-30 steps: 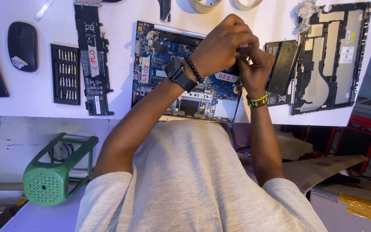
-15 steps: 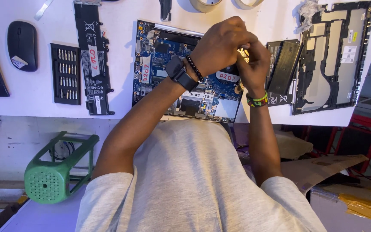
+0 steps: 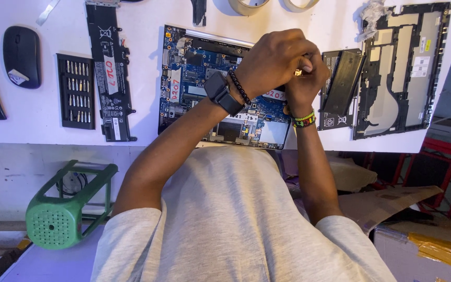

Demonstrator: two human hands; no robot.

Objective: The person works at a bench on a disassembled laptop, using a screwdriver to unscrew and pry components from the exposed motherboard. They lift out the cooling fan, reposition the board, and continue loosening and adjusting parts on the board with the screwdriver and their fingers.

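An opened laptop with a blue motherboard lies on the white table in front of me. Both hands are held together above its right side. My left hand, with a black watch and a bead bracelet on the wrist, is curled over the fingers of my right hand, which wears a coloured bead bracelet. A small brass-coloured part shows between the fingertips of both hands. The hands hide most of it.
On the table: black mouse, bit set tray, long black battery, flat black part, laptop bottom cover, tape rolls. Below the table: green stool on its side, cardboard boxes.
Both hands stay pressed together over the laptop's right side. Only the fingers have shifted slightly around the small part.
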